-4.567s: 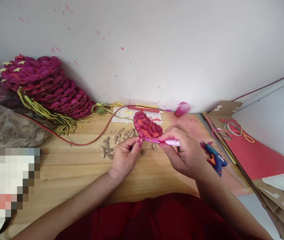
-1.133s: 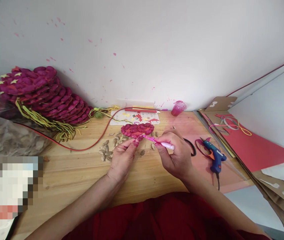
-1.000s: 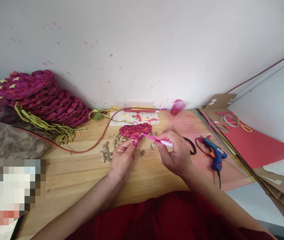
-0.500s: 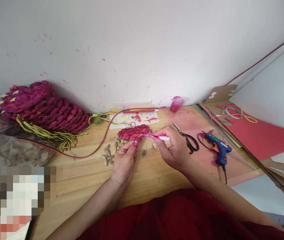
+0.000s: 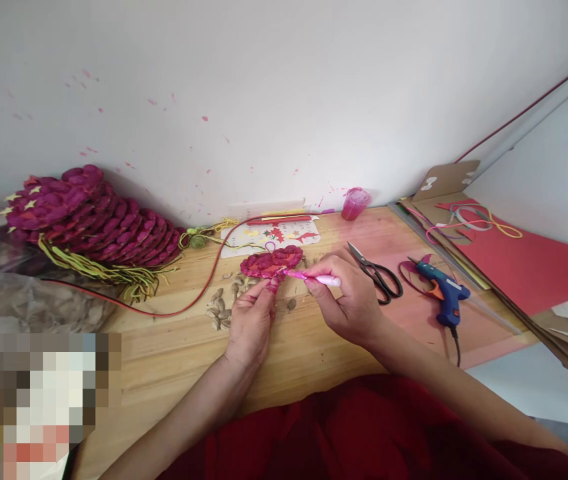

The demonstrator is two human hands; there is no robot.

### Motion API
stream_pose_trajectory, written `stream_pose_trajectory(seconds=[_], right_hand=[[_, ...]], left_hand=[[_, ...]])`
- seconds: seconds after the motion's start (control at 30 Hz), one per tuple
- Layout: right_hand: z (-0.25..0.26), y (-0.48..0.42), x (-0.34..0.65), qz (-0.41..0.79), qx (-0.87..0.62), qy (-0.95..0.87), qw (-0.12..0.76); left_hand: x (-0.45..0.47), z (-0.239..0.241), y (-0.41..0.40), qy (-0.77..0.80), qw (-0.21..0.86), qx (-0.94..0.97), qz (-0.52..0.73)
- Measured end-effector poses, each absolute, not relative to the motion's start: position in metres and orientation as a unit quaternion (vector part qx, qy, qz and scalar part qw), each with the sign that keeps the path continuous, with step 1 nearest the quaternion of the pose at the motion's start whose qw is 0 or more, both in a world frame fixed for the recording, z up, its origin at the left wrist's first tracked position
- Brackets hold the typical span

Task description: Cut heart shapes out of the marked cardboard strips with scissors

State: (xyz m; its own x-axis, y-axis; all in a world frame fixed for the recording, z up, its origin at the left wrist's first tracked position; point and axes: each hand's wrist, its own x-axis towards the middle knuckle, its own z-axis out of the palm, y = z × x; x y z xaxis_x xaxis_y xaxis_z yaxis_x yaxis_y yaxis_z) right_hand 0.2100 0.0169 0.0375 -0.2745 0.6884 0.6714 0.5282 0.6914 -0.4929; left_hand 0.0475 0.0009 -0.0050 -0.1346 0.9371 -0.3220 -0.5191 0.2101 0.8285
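My left hand [image 5: 253, 317] pinches the lower edge of a magenta-painted ornament [image 5: 271, 261], a bumpy piece that seems to be made of peanut shells, with a small purple loop on top. In my right hand [image 5: 347, 293] is a paintbrush [image 5: 325, 280] with a pale pink handle, held like a pen. Its pink-stained tip meets the ornament's lower right edge. Loose peanuts [image 5: 220, 312] lie on the wooden table just left of my left hand, and a few more show behind the hands.
Black-handled scissors [image 5: 377, 273] and a blue glue gun [image 5: 441, 290] lie to the right. A cup of pink paint [image 5: 355, 203] stands by the wall. At left, a stack of magenta ornaments [image 5: 109, 220] leans near a red cord [image 5: 204, 287]. White paper [image 5: 234, 243] holds star cutouts.
The view has shifted slightly. The ornament has tilted a little in my left hand, and the brush tip has moved slightly down along its edge. Both grips are unchanged.
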Motion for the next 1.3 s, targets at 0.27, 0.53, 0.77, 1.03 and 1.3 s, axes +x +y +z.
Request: stream_pose_trajectory(seconds=[0.27, 0.53, 0.77, 1.03, 1.3], right_hand=[[0.0332, 0.0211, 0.2144, 0.081, -0.39, -0.79, 0.466], [0.0353, 0.0197, 0.2143, 0.073, -0.379, -0.797, 0.464], [0.0367, 0.0171, 0.2111, 0.077, -0.357, -0.809, 0.46], [0.0355, 0.0194, 0.2138, 0.066, -0.377, -0.8, 0.463], [0.0376, 0.0165, 0.2096, 0.083, -0.345, -0.805, 0.475]], left_hand=[[0.0479, -0.0043, 0.0017, 0.468, 0.62, 0.206, 0.595], [0.0478, -0.0053, 0.0013, 0.477, 0.618, 0.216, 0.587], [0.0473, -0.0058, 0.0015, 0.476, 0.616, 0.229, 0.585], [0.0475, -0.005, 0.0017, 0.479, 0.615, 0.225, 0.585], [0.0475, -0.0072, 0.0018, 0.471, 0.614, 0.24, 0.586]])
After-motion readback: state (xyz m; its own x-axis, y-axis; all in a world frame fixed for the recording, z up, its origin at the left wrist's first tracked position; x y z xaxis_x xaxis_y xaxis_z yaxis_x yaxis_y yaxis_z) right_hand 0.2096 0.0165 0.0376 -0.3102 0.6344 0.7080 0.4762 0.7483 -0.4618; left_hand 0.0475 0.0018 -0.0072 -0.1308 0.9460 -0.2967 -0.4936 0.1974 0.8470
